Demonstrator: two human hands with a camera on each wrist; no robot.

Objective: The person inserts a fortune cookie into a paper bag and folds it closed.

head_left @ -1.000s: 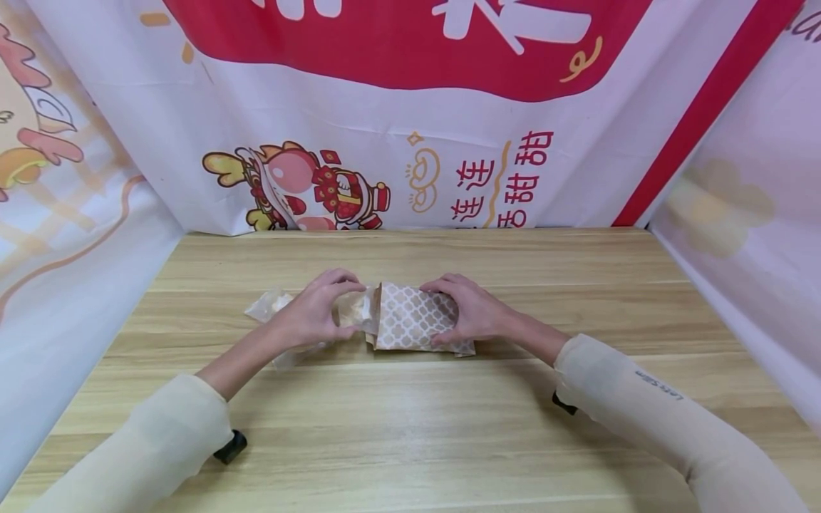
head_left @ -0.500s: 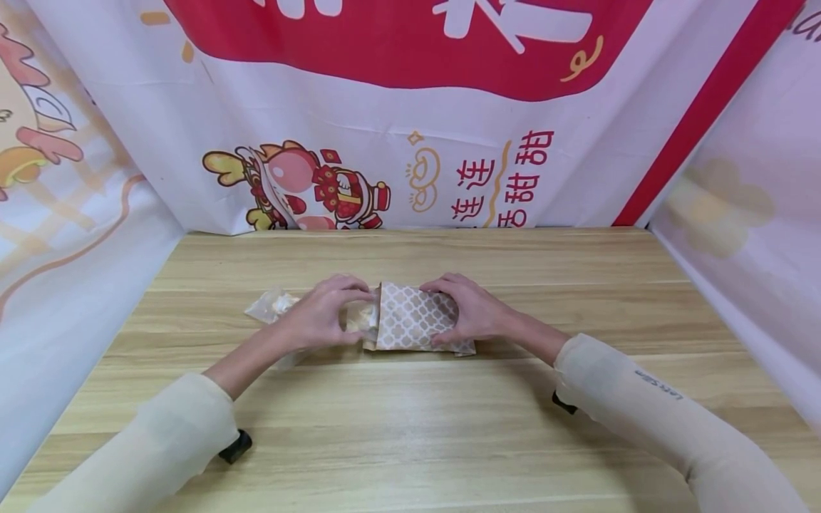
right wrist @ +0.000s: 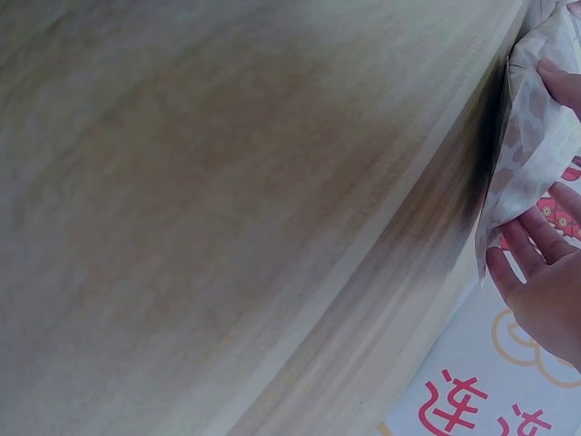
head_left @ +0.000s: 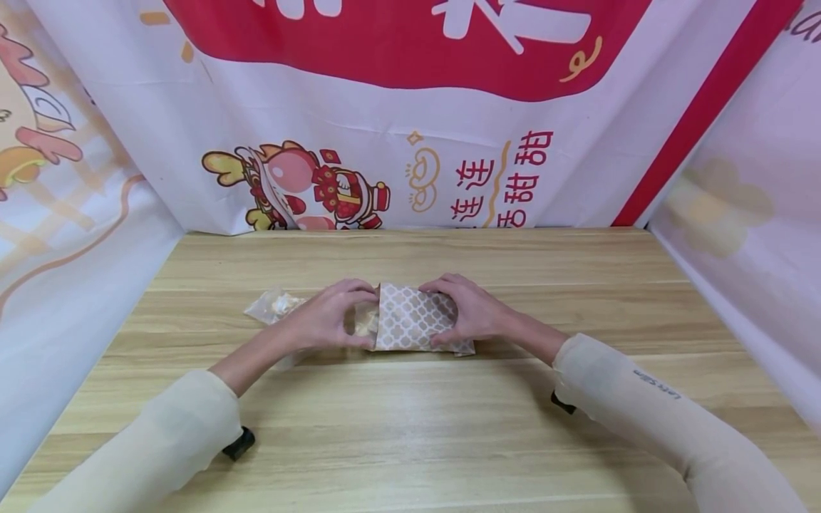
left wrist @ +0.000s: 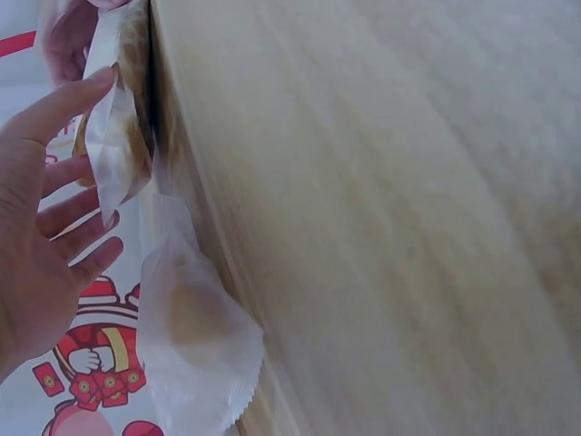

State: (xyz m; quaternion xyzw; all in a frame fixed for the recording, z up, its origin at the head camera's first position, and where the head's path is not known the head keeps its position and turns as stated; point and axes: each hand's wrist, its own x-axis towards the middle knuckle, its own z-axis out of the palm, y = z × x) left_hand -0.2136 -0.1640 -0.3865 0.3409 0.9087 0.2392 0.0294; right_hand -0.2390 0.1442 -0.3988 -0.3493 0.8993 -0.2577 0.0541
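A paper bag [head_left: 407, 318] with a white-and-tan lattice print lies at the middle of the table, its mouth towards the left. My right hand [head_left: 473, 311] grips its right end, thumb on the near edge and fingers on the far edge. At the mouth, my left hand [head_left: 323, 315] holds a clear packet [head_left: 366, 318] between thumb and fingers. Most of that packet is hidden inside the bag, and what it contains is unclear. In the left wrist view its translucent end [left wrist: 113, 150] sticks out of the bag beside the thumb.
Another clear packet [head_left: 274, 305] with something pale inside lies behind my left forearm, partly covered. The wood-grain table [head_left: 410, 427] ends at a printed cloth backdrop [head_left: 359, 114]. White cloth [head_left: 725, 235] also hangs along both sides.
My left hand has moved right, towards the bag, and the clear packet has slid deeper into its mouth. My right hand and the bag have hardly moved.
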